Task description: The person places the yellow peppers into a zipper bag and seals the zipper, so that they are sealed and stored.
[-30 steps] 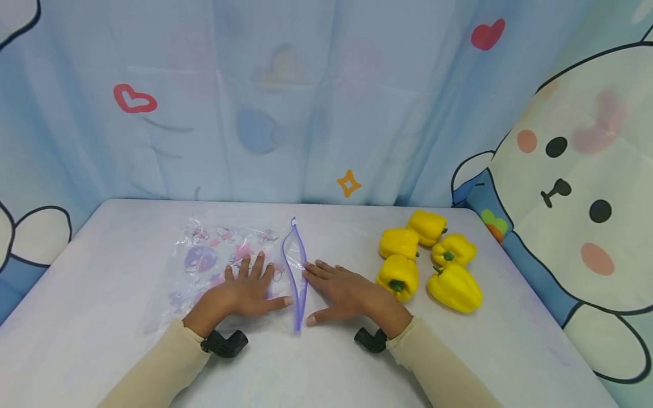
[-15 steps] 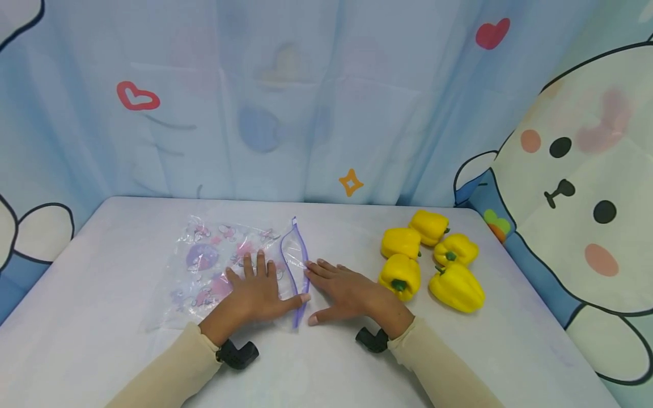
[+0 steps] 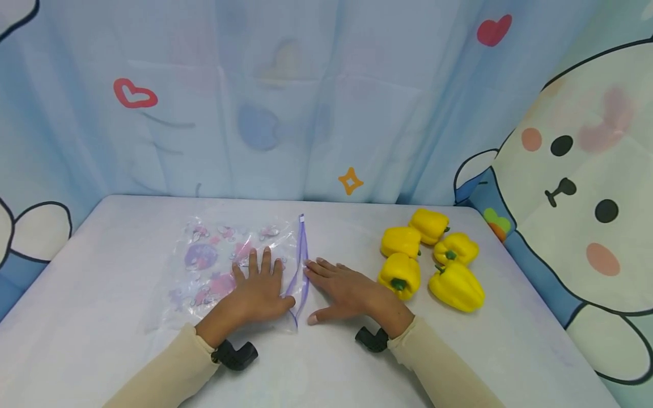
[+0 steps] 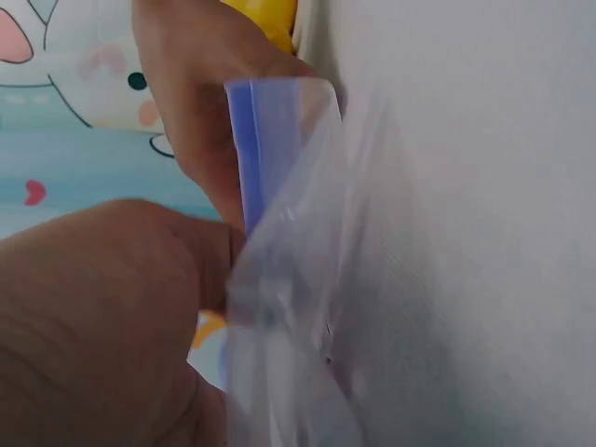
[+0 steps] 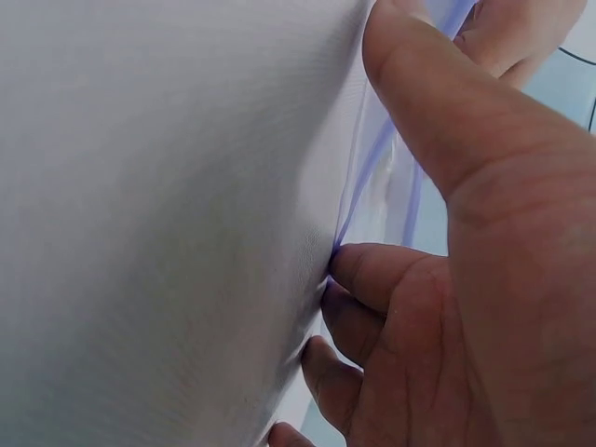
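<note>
A clear zip bag [image 3: 201, 258] printed with pink and purple pictures lies flat on the table, its purple zip edge [image 3: 302, 243] facing right. Spread fingers of my left hand [image 3: 259, 297] rest on the bag, the thumb by the zip edge. My right hand [image 3: 349, 292] lies on the table with straight fingers, its fingertips touching the outer side of that edge. In the right wrist view two purple strips [image 5: 368, 168] stand apart near the fingertips. The left wrist view shows the bag's clear corner [image 4: 289, 242] raised off the table beside the left thumb.
Several yellow bell peppers [image 3: 400, 275] sit in a cluster right of my right hand. The table [image 3: 316, 368] is covered in pale cloth. A light blue curtain [image 3: 285, 124] with cartoon prints hangs behind it and along the right side.
My left hand has shifted right along the bag; its thumb reached over the zip edge, then drew back left. The upper end of the bag's mouth has narrowed. My right hand stays put.
</note>
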A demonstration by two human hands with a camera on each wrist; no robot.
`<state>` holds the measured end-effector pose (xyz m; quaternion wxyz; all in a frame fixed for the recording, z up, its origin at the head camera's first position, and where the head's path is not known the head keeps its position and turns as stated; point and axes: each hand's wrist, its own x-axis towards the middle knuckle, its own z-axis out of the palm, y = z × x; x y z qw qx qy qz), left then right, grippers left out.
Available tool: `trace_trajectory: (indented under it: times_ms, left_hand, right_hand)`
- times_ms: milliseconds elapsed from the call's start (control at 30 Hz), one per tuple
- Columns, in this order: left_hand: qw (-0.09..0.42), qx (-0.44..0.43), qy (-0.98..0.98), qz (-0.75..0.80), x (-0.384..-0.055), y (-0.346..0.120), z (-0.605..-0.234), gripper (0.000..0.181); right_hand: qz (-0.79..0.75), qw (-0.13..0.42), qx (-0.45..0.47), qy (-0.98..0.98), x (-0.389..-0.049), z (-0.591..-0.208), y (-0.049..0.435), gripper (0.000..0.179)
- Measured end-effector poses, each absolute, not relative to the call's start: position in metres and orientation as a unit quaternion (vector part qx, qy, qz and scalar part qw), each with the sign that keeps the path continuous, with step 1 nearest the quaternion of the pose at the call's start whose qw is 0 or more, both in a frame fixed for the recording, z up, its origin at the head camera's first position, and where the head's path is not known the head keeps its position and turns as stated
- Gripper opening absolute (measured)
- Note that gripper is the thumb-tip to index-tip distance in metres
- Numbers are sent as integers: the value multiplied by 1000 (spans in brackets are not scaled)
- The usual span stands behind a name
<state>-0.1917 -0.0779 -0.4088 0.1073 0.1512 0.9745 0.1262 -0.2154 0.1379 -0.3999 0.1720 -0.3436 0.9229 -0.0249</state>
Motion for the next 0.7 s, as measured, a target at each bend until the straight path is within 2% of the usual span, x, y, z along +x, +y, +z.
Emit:
trace_trajectory:
  times_ms: [167,433,500,700]
  left_hand:
    - [82,163,974,136,-189,-74,-407,81]
    - [109,184,970,116,-183,-69,-402,51]
    - [101,176,971,128,-182,-68,-401,55]
    - [77,160,970,163,-180,-66,-401,80]
  right_hand:
    - [-27,170,-343,923,-216,-399,137,99]
    - [-31,170,-340,924,-214,-400,137,100]
    - [-28,169,-340,925,-213,-400,137,100]
    - [-23,166,-341,925,-213,-399,137,100]
